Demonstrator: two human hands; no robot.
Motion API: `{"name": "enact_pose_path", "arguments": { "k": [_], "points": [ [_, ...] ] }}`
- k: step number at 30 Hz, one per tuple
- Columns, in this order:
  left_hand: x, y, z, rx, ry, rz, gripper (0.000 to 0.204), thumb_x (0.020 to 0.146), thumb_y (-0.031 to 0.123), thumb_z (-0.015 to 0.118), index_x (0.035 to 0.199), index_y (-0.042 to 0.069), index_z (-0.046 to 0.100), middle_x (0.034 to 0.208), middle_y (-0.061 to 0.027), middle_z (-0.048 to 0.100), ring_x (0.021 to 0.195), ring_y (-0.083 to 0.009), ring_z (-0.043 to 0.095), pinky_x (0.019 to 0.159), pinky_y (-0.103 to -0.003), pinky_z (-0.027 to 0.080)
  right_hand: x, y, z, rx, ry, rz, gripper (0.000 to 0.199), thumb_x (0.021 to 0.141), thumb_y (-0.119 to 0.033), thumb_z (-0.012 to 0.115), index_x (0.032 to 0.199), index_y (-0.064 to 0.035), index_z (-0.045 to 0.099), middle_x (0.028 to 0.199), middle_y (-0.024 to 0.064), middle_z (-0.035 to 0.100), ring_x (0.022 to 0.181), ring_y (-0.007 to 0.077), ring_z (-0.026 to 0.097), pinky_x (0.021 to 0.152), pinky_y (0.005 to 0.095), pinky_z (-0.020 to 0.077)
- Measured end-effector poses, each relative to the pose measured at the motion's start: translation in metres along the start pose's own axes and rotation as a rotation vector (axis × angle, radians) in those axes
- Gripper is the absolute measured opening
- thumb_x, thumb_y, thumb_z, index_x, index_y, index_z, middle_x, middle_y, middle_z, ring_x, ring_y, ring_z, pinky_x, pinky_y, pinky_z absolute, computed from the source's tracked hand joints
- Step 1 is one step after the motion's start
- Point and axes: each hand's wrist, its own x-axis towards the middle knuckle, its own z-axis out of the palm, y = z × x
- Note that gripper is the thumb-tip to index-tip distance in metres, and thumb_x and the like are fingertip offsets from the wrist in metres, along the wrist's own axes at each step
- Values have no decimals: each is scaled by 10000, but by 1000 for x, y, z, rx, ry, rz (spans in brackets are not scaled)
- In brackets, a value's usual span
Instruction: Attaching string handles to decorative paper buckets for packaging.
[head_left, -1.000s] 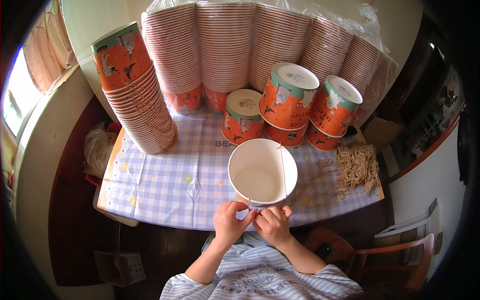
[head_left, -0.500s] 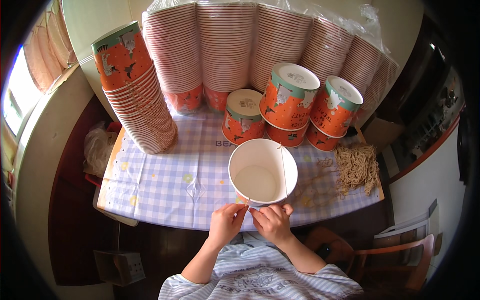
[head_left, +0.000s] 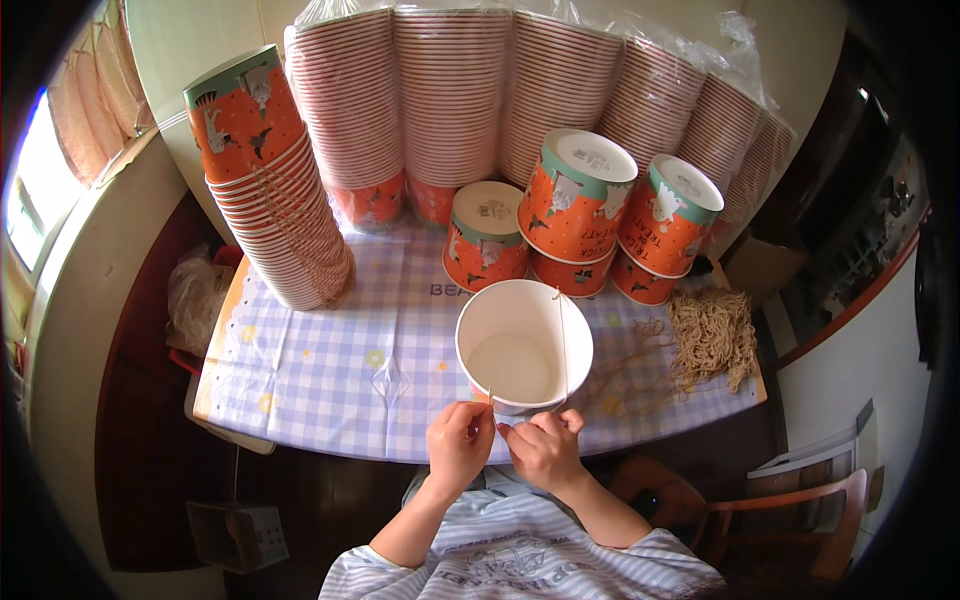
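A white-lined paper bucket stands mouth up near the table's front edge. A thin string is fastened at its far rim and runs over the right side of the mouth toward my right hand. Another bit of string shows at the near rim, by my left fingertips. My left hand is closed in a pinch on the string just below that rim. Beside it, my right hand is closed too, thumb and forefinger pinching the string. The knot area between the fingertips is too small to make out.
A tall leaning stack of orange buckets with strings hanging on it stands left. Upside-down orange buckets sit beyond the open one. A bundle of tan string lies right. Plastic-wrapped bucket stacks line the back of the checked tablecloth.
My fingertips have moved slightly apart, the right ones lower than the left. My left hand has turned a little, and the open bucket sits marginally farther left.
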Motion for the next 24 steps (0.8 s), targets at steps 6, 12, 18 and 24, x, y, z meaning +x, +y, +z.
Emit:
{"name": "enact_pose_path", "arguments": {
  "k": [6,12,18,24],
  "points": [
    [7,-2,-2,39,92,11,68,712,-38,605,732,3,555,646,-77,549,480,-119,495,428,-224,391,-6,-5,1,29,-60,-44,142,636,-108,585,767,-158,613,655,-86,456,699,79,451,681,337,247],
    [15,1,-3,108,77,99,73,713,-36,599,724,10,544,648,-74,547,480,-132,499,429,-234,394,-7,2,-2,33,-134,-87,154,643,-133,556,787,-148,606,674,-86,480,717,83,460,704,348,271],
    [24,-2,-6,223,20,166,79,709,-14,620,717,21,549,628,-66,530,480,-148,496,434,-249,391,-6,10,-2,38,-187,-155,168,608,-132,579,769,-145,626,674,-88,493,750,92,471,744,373,268],
    [34,-10,-12,98,-53,141,66,707,17,636,732,46,582,637,-58,537,519,-193,507,444,-290,401,-5,11,0,-20,-196,-149,130,642,-140,582,762,-152,631,675,-90,501,730,87,465,735,364,268]
  ]
}}
